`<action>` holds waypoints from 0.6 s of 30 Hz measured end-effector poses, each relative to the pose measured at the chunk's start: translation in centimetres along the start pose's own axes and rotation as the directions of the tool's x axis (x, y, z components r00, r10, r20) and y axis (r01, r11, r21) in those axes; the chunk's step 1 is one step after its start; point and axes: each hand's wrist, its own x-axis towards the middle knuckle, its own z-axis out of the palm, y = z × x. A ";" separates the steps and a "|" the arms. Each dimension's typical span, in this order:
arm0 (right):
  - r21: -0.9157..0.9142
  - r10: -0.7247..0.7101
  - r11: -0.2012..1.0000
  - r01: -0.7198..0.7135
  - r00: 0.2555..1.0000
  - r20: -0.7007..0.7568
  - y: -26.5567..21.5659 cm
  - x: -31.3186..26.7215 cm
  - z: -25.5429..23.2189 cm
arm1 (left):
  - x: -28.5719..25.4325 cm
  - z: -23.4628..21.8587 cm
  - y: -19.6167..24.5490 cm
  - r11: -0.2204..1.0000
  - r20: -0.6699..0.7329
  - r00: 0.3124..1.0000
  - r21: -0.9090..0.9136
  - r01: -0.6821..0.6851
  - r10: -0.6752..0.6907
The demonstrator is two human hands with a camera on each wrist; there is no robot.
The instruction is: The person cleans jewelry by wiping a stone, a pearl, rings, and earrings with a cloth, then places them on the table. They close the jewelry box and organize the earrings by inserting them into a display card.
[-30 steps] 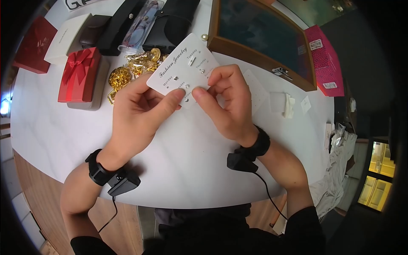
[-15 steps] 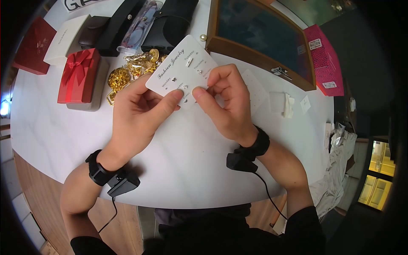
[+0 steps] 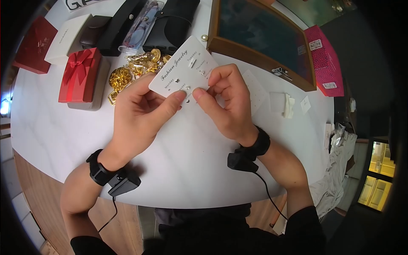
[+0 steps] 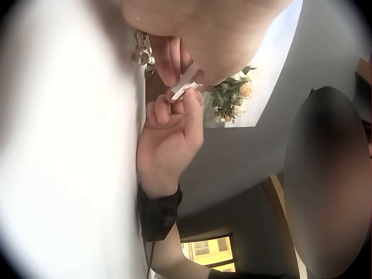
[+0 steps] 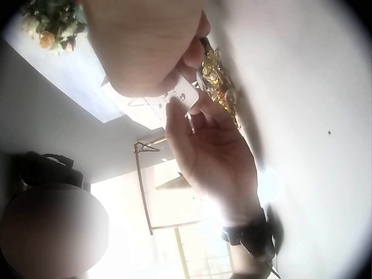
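A white earring card [image 3: 185, 63] printed "Fashion Jewelry" is held tilted above the table, with small silver studs on its face beside weekday names. My left hand [image 3: 138, 112] pinches its lower left edge, thumb on the front and fingers behind. At the lower right edge, my right hand [image 3: 231, 100] pinches the card between thumb and curled fingers. Both thumb tips lie close together near the bottom studs. From the left wrist view the card [image 4: 185, 84] appears nearly edge-on between the hands. Its studs show again on the card [image 5: 181, 97] in the right wrist view.
Gold jewelry [image 3: 121, 78] lies heaped behind my left hand, near a red gift box [image 3: 78, 80] with a bow. A wooden case [image 3: 259, 63] with a glass top stands at the back right, beside a pink box [image 3: 325, 63]. Dark cases [image 3: 170, 27] line the back.
The card and my left hand have shifted very slightly to the right. Both hands keep the same hold on the card.
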 end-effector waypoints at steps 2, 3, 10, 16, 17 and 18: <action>-0.011 0.119 0.993 -0.119 0.988 0.096 -0.6 -0.1 -0.4 | 0.0 0.1 0.0 1.000 0.003 1.000 -0.004 0.008 -0.008; -0.012 0.119 0.993 -0.119 0.988 0.095 -0.5 -0.1 -0.3 | 0.0 0.1 0.0 1.000 -0.004 1.000 -0.006 0.012 -0.012; 0.139 0.145 0.979 -0.147 0.989 0.020 -0.4 -0.2 0.2 | -0.3 0.2 -0.1 0.999 -0.016 0.999 -0.017 0.044 -0.044; 0.186 0.158 0.970 -0.159 0.987 0.021 -0.4 -0.3 0.3 | -0.3 0.1 -0.2 0.999 -0.004 1.000 -0.034 0.022 -0.022; 0.191 0.155 0.969 -0.156 0.988 0.021 -0.4 -0.2 0.3 | -0.2 0.1 -0.1 0.999 -0.004 1.000 -0.033 0.022 -0.022; 0.191 0.155 0.969 -0.156 0.988 0.021 -0.4 -0.2 0.4 | -0.2 0.1 0.0 0.999 -0.005 1.000 -0.042 0.022 -0.022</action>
